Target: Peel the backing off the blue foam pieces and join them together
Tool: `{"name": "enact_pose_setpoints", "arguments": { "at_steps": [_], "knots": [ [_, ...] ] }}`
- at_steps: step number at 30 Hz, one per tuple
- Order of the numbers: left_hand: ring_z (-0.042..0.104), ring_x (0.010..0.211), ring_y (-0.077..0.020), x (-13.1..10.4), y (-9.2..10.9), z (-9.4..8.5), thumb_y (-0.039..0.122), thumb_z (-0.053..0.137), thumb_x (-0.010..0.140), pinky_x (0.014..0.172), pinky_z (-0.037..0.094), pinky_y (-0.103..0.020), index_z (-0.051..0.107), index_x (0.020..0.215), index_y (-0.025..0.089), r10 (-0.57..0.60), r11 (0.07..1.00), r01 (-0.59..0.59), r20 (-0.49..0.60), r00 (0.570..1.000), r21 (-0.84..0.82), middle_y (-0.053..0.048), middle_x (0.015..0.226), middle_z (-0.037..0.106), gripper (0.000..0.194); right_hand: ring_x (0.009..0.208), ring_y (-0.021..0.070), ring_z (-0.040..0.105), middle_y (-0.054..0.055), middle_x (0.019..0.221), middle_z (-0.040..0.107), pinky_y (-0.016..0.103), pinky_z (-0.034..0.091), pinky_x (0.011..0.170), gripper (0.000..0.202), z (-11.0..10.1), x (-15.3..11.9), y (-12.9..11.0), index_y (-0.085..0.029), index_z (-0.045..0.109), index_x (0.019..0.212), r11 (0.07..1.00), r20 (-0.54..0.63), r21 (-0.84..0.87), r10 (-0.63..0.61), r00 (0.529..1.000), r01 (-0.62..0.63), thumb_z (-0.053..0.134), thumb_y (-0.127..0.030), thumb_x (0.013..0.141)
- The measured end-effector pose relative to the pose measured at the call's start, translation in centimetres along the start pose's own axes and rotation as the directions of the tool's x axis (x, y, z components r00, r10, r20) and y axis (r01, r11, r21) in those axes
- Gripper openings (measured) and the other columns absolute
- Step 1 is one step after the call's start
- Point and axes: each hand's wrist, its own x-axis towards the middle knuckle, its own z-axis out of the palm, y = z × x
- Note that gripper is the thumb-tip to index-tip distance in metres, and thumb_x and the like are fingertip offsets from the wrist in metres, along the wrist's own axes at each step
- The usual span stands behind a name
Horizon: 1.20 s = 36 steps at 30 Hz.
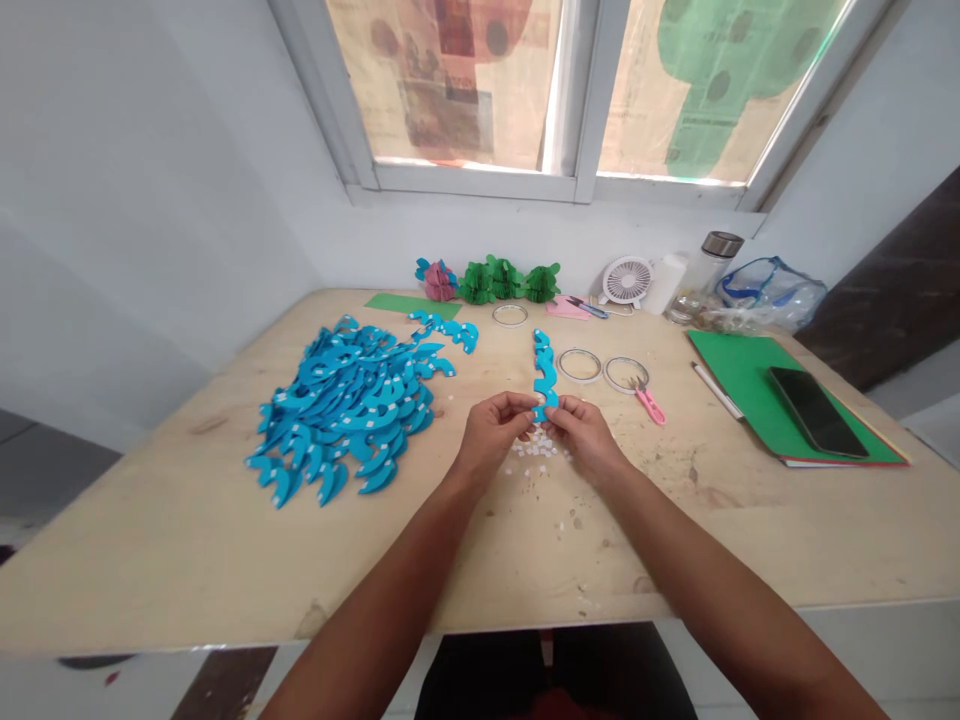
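Note:
A wavy blue paper piece (545,372) with small white squares on it lies upright in the picture at the table's middle. My left hand (498,428) pinches its near end from the left, and my right hand (582,430) pinches the same end from the right, fingers closed. Small white paper squares (538,447) are scattered just below my fingertips. To the left is a large heap of similar blue paper pieces (345,400), many with white squares. A few more blue pieces (450,330) lie beyond the heap.
Tape rings (580,365) and pink-handled snips (650,402) lie right of my hands. Farther right are a pen (718,391), a green folder (750,390) and a phone (816,410). Green paper figures (504,279), a white fan (627,281) and a bottle (712,262) stand along the wall.

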Motion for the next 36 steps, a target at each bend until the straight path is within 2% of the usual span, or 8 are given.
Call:
{"name": "enact_pose_setpoints", "arguments": {
  "at_steps": [9, 14, 19, 25, 30, 36],
  "knots": [
    [0.056, 0.056, -0.0109, -0.13, -0.15, 0.35, 0.021, 0.065, 0.061, 0.056, 0.047, -0.023, 0.066, 0.075, 0.016, 0.089, 0.992, -0.086, -0.037, 0.995, 0.087, 0.000, 0.066, 0.065, 0.015, 0.047, 0.0085, 0.041, -0.003, 0.055, 0.053, 0.021, 0.029, 0.046, 0.016, 0.23, -0.14, -0.24, -0.018, 0.057, 0.066, 1.000, 0.000, -0.026, -0.017, 1.000, 0.017, 0.066, -0.031, 0.064],
    [0.060, 0.068, -0.0144, -0.02, -0.18, 0.10, 0.023, 0.067, 0.062, 0.064, 0.048, -0.025, 0.067, 0.079, 0.016, 0.150, 0.976, -0.154, 0.036, 0.988, 0.157, -0.001, 0.071, 0.066, 0.019, 0.050, 0.0081, 0.043, -0.002, 0.058, 0.054, 0.021, 0.033, 0.050, 0.013, 0.01, 0.01, 0.02, -0.017, 0.059, 0.068, 0.997, -0.019, 0.078, -0.013, 1.000, 0.015, 0.066, -0.027, 0.065],
    [0.061, 0.071, -0.0145, 0.01, -0.24, -0.02, 0.021, 0.065, 0.064, 0.067, 0.048, -0.025, 0.066, 0.087, 0.016, 0.193, 0.963, -0.206, 0.089, 0.977, 0.176, -0.002, 0.074, 0.067, 0.023, 0.050, 0.0074, 0.045, -0.002, 0.058, 0.056, 0.020, 0.035, 0.051, 0.012, -0.15, -0.02, -0.29, -0.016, 0.062, 0.069, 0.978, 0.035, 0.206, 0.033, 0.999, -0.040, 0.069, -0.024, 0.063],
    [0.062, 0.071, -0.0144, -0.03, -0.50, -0.04, 0.020, 0.063, 0.067, 0.068, 0.049, -0.026, 0.065, 0.086, 0.016, 0.236, 0.951, -0.254, 0.116, 0.965, 0.175, -0.002, 0.075, 0.067, 0.019, 0.049, 0.0068, 0.046, -0.002, 0.056, 0.057, 0.019, 0.035, 0.050, 0.012, -0.10, -0.13, -0.51, -0.016, 0.062, 0.069, 0.953, 0.098, 0.288, 0.072, 0.993, -0.097, 0.070, -0.023, 0.064],
    [0.061, 0.071, -0.0135, 0.07, -0.53, -0.17, 0.018, 0.061, 0.068, 0.070, 0.049, -0.026, 0.064, 0.087, 0.016, 0.289, 0.914, -0.311, 0.121, 0.950, 0.261, -0.001, 0.075, 0.066, 0.019, 0.051, 0.0067, 0.047, -0.001, 0.058, 0.058, 0.020, 0.035, 0.051, 0.011, -0.12, -0.15, -0.33, -0.016, 0.063, 0.070, 0.958, 0.129, 0.270, 0.058, 0.990, -0.092, 0.069, -0.024, 0.066],
    [0.061, 0.072, -0.0129, 0.03, -0.42, -0.29, 0.018, 0.058, 0.071, 0.068, 0.049, -0.024, 0.062, 0.089, 0.017, 0.334, 0.860, -0.368, 0.155, 0.930, 0.353, -0.001, 0.078, 0.066, 0.018, 0.050, 0.0069, 0.046, -0.002, 0.056, 0.058, 0.021, 0.034, 0.051, 0.012, -0.08, -0.06, -0.30, -0.016, 0.062, 0.067, 0.972, 0.089, 0.226, 0.049, 0.995, -0.067, 0.070, -0.025, 0.065]
  ]
}}
